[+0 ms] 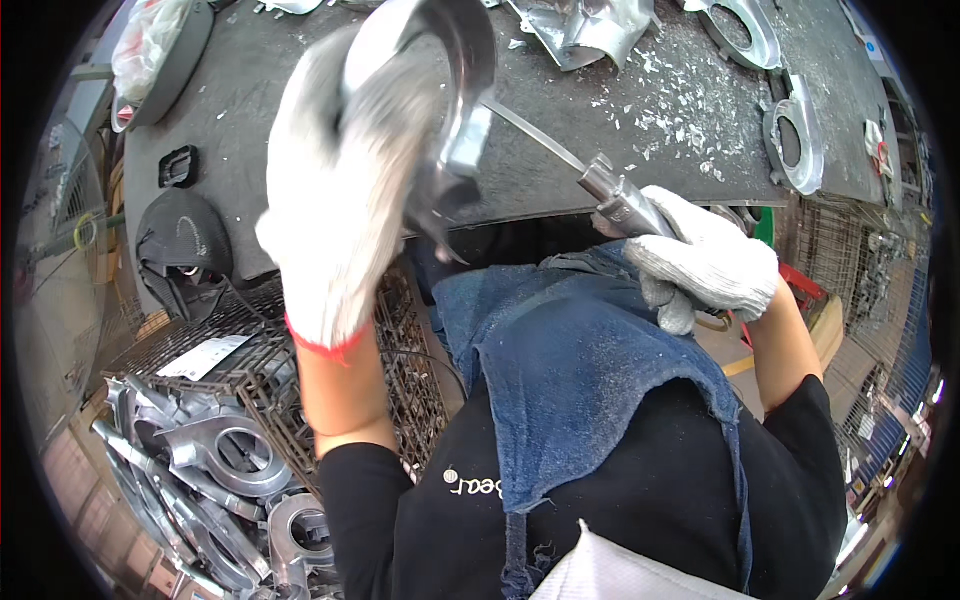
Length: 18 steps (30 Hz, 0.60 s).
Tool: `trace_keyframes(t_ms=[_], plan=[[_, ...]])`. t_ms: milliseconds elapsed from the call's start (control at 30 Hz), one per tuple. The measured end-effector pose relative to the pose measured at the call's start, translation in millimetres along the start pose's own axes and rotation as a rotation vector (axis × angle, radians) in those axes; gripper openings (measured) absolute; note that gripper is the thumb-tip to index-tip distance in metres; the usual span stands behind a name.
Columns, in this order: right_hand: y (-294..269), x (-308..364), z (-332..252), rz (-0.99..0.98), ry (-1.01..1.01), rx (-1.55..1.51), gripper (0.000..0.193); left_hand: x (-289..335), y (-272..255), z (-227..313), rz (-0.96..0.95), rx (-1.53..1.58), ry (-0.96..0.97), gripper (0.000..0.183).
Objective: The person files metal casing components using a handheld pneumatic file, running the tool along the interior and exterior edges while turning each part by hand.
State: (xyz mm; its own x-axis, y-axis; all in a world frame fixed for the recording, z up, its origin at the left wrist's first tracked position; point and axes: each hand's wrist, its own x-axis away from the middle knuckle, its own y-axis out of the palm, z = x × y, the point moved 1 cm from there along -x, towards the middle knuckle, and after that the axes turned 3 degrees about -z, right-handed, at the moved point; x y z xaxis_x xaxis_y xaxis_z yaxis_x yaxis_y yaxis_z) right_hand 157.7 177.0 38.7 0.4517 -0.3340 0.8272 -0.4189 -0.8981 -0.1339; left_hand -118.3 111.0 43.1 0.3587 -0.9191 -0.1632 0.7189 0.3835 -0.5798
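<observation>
Nearest the viewer, a pale cloth [630,570], cut off by the lower edge, overlies the black shirt and the blue apron [590,370]. At lower left, ring-shaped metal castings [230,455] lie heaped against a wire cage [285,390]; whether they sit inside it cannot be told, and the heap runs out of view. A white sheet [205,357] rests on the cage. The gloved right hand [705,255] is closed around the cylindrical handle of a hand tool [620,200], its palm side hidden. Behind it, a second wire cage [815,245] holds metallic contents too small to identify. The gloved left hand [345,190], blurred, grasps a curved metal part [468,70] above the table [250,70]; its finger positions are indistinct, and the part is cropped above. The tool's thin shaft [540,138] reaches the part's edge; contact cannot be confirmed. Beyond, pale shavings [680,125] are scattered near further castings [797,130], some cut off above. At far left, a dark bin [185,75], also cropped, contains a translucent plastic bag [148,50].
</observation>
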Motion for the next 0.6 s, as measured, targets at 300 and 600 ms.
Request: trace_keyframes(t_ms=[300, 600], plan=[[15, -54, -28, -0.22, -0.067, -0.034, 0.043, -38, 47, 9, 0.017, -0.2, 0.273, 0.027], [-17, -72, -13, 0.468, -0.314, 0.94, 0.04, -41, 43, -10, -0.047, -0.543, 0.483, 0.041]])
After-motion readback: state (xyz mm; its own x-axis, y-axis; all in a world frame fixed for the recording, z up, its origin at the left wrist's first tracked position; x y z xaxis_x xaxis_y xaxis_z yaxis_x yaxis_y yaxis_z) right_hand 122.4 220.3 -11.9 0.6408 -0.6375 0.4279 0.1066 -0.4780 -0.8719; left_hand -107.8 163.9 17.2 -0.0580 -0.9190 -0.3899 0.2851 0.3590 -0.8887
